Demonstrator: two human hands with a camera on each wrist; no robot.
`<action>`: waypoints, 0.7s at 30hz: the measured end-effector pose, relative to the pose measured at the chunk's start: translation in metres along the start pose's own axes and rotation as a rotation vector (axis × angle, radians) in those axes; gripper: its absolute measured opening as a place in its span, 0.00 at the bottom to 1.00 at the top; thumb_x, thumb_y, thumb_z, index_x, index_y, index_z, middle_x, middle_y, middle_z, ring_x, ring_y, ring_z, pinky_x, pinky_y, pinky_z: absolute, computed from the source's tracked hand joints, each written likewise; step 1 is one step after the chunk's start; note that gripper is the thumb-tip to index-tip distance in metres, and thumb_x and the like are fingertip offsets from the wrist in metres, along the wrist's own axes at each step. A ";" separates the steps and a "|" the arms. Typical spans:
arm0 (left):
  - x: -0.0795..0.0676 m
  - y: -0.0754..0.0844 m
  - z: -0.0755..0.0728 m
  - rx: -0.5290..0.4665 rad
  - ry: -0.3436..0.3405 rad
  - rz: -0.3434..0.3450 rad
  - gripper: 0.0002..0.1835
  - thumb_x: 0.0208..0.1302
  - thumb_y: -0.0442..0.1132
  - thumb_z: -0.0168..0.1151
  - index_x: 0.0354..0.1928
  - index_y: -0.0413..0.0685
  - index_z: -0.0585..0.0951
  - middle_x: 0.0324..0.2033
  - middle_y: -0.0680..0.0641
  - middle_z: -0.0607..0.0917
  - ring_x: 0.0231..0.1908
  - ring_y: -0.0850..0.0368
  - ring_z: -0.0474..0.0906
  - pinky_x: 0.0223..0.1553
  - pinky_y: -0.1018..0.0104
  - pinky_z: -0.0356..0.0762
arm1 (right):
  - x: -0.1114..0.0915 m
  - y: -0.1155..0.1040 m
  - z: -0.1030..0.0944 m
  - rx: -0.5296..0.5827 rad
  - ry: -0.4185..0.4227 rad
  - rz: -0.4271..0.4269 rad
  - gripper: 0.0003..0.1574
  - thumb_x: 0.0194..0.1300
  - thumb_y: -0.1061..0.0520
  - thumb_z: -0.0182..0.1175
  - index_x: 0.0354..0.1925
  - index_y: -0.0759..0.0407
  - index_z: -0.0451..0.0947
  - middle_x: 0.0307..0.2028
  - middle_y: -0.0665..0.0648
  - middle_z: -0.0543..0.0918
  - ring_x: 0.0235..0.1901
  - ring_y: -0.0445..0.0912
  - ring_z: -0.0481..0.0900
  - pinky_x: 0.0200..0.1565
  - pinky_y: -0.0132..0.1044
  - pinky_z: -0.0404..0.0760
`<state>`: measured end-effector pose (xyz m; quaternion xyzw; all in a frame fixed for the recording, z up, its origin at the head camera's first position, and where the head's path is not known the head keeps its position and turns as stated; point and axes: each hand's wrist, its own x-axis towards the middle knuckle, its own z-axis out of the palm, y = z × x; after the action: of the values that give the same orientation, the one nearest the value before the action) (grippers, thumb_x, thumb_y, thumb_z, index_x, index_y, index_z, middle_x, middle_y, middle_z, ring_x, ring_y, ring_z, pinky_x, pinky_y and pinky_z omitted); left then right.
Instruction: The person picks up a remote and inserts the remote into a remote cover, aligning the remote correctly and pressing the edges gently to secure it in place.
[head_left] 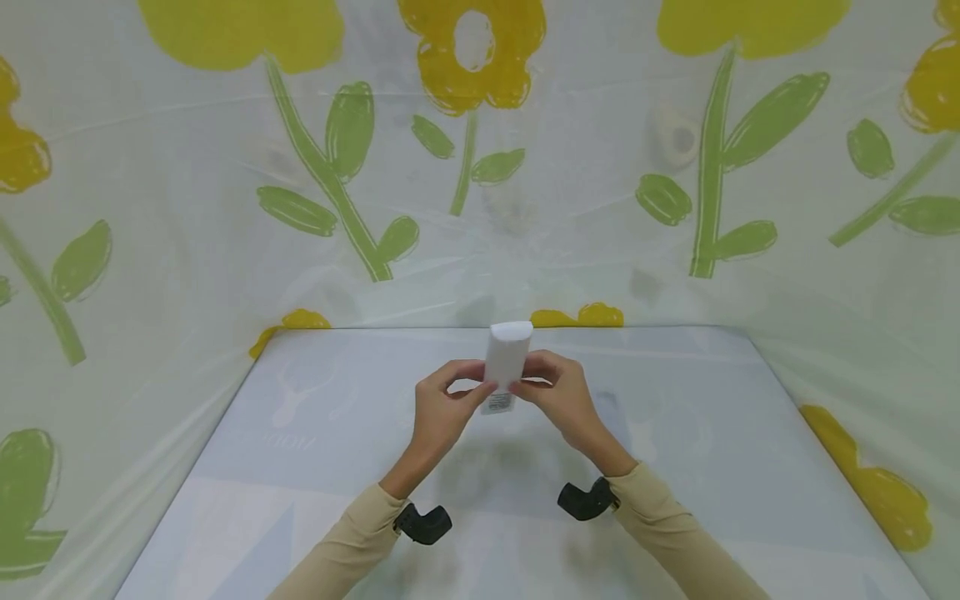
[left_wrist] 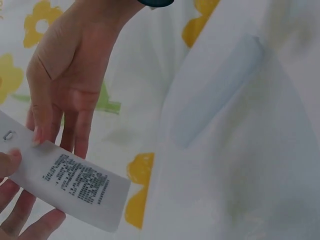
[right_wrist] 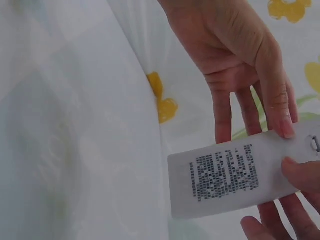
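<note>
A pale cloth backdrop (head_left: 585, 242) printed with yellow flowers (head_left: 435, 75) and green stems (head_left: 318, 171) rises behind and along both sides of the bench (head_left: 375, 450), whose whitish-blue covering shows faint pictures. A black wrist device (head_left: 424, 525) sits at the cuff of the left tan sleeve (head_left: 341, 537), and a second black device (head_left: 585, 500) at the right cuff. Above the bench, between the two hands, is a slim white pack (head_left: 510, 354). The left hand (head_left: 442, 408) pinches one long edge and the right hand (head_left: 568, 400) pinches the other, thumbs on the near face; these cover part of its edges. A small slot or mark (right_wrist: 314, 144) shows close to the thumbs. Toward one end is a block of dark print (left_wrist: 80, 179), too blurred to read. Faint lettering (head_left: 292, 442) on the bench covering is also illegible.
</note>
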<state>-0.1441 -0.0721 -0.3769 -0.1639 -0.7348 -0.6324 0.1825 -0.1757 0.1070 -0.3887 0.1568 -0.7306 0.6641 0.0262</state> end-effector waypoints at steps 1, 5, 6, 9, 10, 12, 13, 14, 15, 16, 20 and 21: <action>0.001 0.001 0.001 0.006 -0.001 -0.005 0.14 0.52 0.28 0.69 0.43 0.35 0.82 0.39 0.39 0.84 0.40 0.44 0.81 0.38 0.64 0.82 | 0.000 0.000 -0.001 -0.001 0.002 0.005 0.19 0.54 0.71 0.66 0.47 0.68 0.79 0.46 0.64 0.81 0.44 0.56 0.80 0.45 0.38 0.81; 0.005 0.003 0.004 0.019 -0.011 -0.006 0.16 0.53 0.29 0.69 0.45 0.36 0.81 0.40 0.40 0.84 0.40 0.43 0.81 0.35 0.66 0.82 | 0.001 0.001 -0.005 -0.020 0.010 0.011 0.21 0.53 0.72 0.66 0.48 0.69 0.78 0.47 0.65 0.80 0.45 0.58 0.79 0.45 0.38 0.81; 0.005 0.003 0.005 0.015 -0.012 -0.003 0.16 0.53 0.29 0.69 0.46 0.36 0.80 0.40 0.40 0.84 0.40 0.42 0.81 0.34 0.66 0.82 | 0.002 0.001 -0.006 -0.026 0.011 0.012 0.21 0.54 0.71 0.66 0.48 0.68 0.78 0.47 0.64 0.80 0.45 0.58 0.79 0.44 0.37 0.81; 0.007 0.004 0.008 0.007 -0.016 -0.006 0.17 0.54 0.28 0.68 0.47 0.35 0.80 0.40 0.39 0.84 0.39 0.42 0.81 0.34 0.66 0.82 | 0.002 0.000 -0.010 -0.043 0.014 0.011 0.22 0.54 0.69 0.67 0.49 0.65 0.78 0.48 0.62 0.80 0.45 0.57 0.79 0.44 0.37 0.81; 0.008 0.004 0.009 0.001 -0.017 -0.009 0.17 0.54 0.28 0.68 0.47 0.35 0.79 0.40 0.39 0.84 0.39 0.42 0.81 0.34 0.66 0.82 | 0.002 0.000 -0.012 -0.048 0.016 0.011 0.23 0.54 0.68 0.68 0.50 0.64 0.78 0.48 0.61 0.81 0.44 0.56 0.79 0.44 0.37 0.81; 0.008 0.005 0.011 -0.005 -0.022 -0.015 0.18 0.54 0.28 0.68 0.48 0.35 0.79 0.40 0.39 0.83 0.39 0.42 0.81 0.33 0.66 0.82 | 0.002 0.000 -0.015 -0.070 0.022 0.009 0.23 0.54 0.66 0.69 0.50 0.62 0.78 0.48 0.60 0.81 0.44 0.54 0.79 0.45 0.38 0.81; 0.008 0.005 0.012 -0.008 -0.027 -0.020 0.18 0.54 0.28 0.68 0.48 0.35 0.79 0.41 0.39 0.83 0.39 0.42 0.80 0.33 0.66 0.82 | 0.002 0.000 -0.016 -0.083 0.026 0.008 0.24 0.53 0.66 0.69 0.50 0.62 0.78 0.48 0.59 0.81 0.44 0.54 0.80 0.46 0.39 0.81; 0.009 0.005 0.013 -0.018 -0.032 -0.023 0.18 0.54 0.28 0.68 0.48 0.35 0.79 0.41 0.38 0.83 0.39 0.42 0.80 0.33 0.66 0.82 | 0.002 0.001 -0.018 -0.095 0.030 0.004 0.24 0.53 0.65 0.69 0.50 0.61 0.78 0.48 0.58 0.81 0.43 0.53 0.80 0.46 0.41 0.81; 0.009 0.005 0.014 -0.026 -0.038 -0.025 0.18 0.54 0.28 0.68 0.49 0.35 0.78 0.41 0.38 0.82 0.39 0.42 0.80 0.33 0.66 0.82 | 0.002 0.001 -0.019 -0.104 0.034 -0.001 0.24 0.53 0.65 0.70 0.50 0.61 0.78 0.48 0.57 0.81 0.43 0.52 0.80 0.47 0.43 0.80; 0.010 0.005 0.015 -0.034 -0.044 -0.027 0.18 0.55 0.28 0.68 0.49 0.35 0.78 0.42 0.38 0.82 0.39 0.42 0.80 0.33 0.66 0.82 | 0.001 0.001 -0.020 -0.109 0.037 -0.004 0.24 0.53 0.65 0.70 0.49 0.61 0.78 0.48 0.57 0.81 0.43 0.52 0.80 0.48 0.46 0.80; 0.012 0.004 0.019 -0.068 -0.064 -0.036 0.19 0.55 0.28 0.67 0.50 0.34 0.78 0.42 0.37 0.81 0.39 0.41 0.79 0.33 0.64 0.83 | 0.001 0.000 -0.025 -0.126 0.046 -0.027 0.25 0.52 0.65 0.70 0.50 0.61 0.78 0.47 0.57 0.81 0.42 0.52 0.80 0.49 0.51 0.78; 0.012 0.004 0.020 -0.071 -0.069 -0.037 0.19 0.55 0.27 0.67 0.50 0.34 0.77 0.42 0.37 0.81 0.39 0.41 0.79 0.33 0.64 0.83 | 0.001 0.000 -0.027 -0.130 0.048 -0.029 0.25 0.52 0.65 0.70 0.50 0.61 0.78 0.47 0.58 0.81 0.42 0.52 0.80 0.49 0.50 0.79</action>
<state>-0.1540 -0.0519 -0.3698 -0.1782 -0.7207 -0.6553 0.1392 -0.1808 0.1332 -0.3852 0.1494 -0.7690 0.6183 0.0637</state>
